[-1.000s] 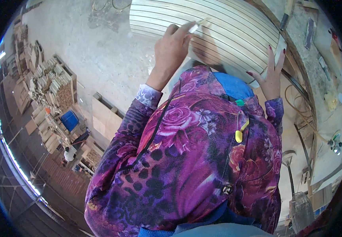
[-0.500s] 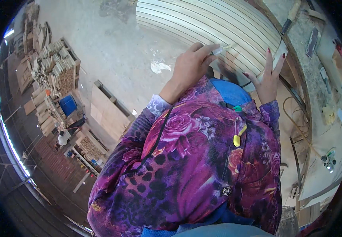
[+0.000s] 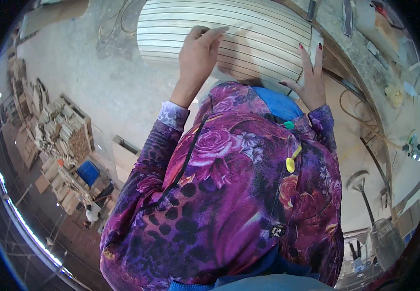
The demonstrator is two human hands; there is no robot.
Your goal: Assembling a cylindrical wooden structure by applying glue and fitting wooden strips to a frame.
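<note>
A pale slatted wood panel (image 3: 171,30) with dark parallel lines lies in front of me at the top of the view. My left hand (image 3: 197,60) is above its near left part, thumb and fingers pinched together. Whatever is between those fingertips is too small to make out. At the panel's right end, my right hand (image 3: 312,86) rests with two fingers stretched out and the thumb apart. Those fingers lie by a pale strip (image 3: 317,40) along that end, and the hand holds nothing visible.
A dusty worktop (image 3: 365,53) runs along the right, with a dark flat bar (image 3: 347,18) and a yellowish lump (image 3: 393,94) on it. A hose (image 3: 348,104) curls beside my right arm. Stacked wood pieces (image 3: 64,128) and a blue bin (image 3: 88,172) stand far left.
My view has shifted, so the panel sits further left and higher. My left hand has moved left across the panel, still pinched; a small pale piece showed at its fingertips before. The right hand stays at the panel's end.
</note>
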